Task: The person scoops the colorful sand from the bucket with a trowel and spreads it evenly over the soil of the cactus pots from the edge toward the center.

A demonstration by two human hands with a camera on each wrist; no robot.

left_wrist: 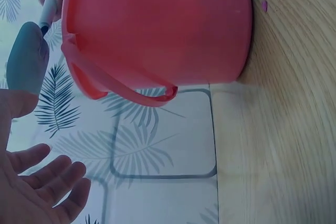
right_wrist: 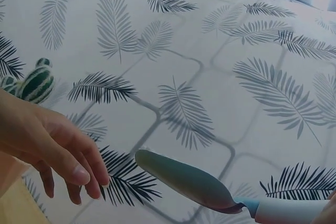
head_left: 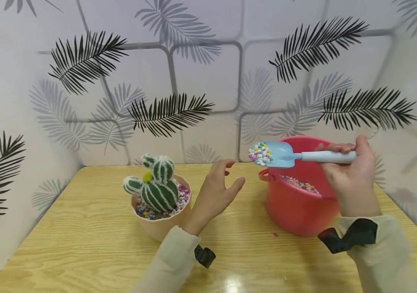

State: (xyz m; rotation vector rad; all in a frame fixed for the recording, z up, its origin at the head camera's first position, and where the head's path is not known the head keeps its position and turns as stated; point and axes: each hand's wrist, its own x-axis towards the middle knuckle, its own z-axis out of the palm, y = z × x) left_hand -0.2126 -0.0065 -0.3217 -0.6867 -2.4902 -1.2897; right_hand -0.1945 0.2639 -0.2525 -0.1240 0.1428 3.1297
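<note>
My right hand (head_left: 355, 179) grips the white handle of a small light-blue trowel (head_left: 283, 154), held level above the rim of a red bucket (head_left: 300, 211). Colourful pebbles (head_left: 260, 154) fill the trowel's tip. More pebbles lie inside the bucket. My left hand (head_left: 213, 195) is empty, fingers loosely bent and thumb apart, between the bucket and a potted cactus (head_left: 159, 195). In the left wrist view the trowel's underside (left_wrist: 26, 59) shows beyond the left thumb. The cactus stands in a peach pot (head_left: 161, 228) with pebbles around its base.
A wooden table (head_left: 84, 248) carries the pot on the left and the bucket on the right. One pink pebble (head_left: 275, 234) lies on the wood before the bucket. Behind the table hangs a leaf-patterned backdrop (head_left: 208, 81). The bucket's handle (left_wrist: 121, 87) droops at its side.
</note>
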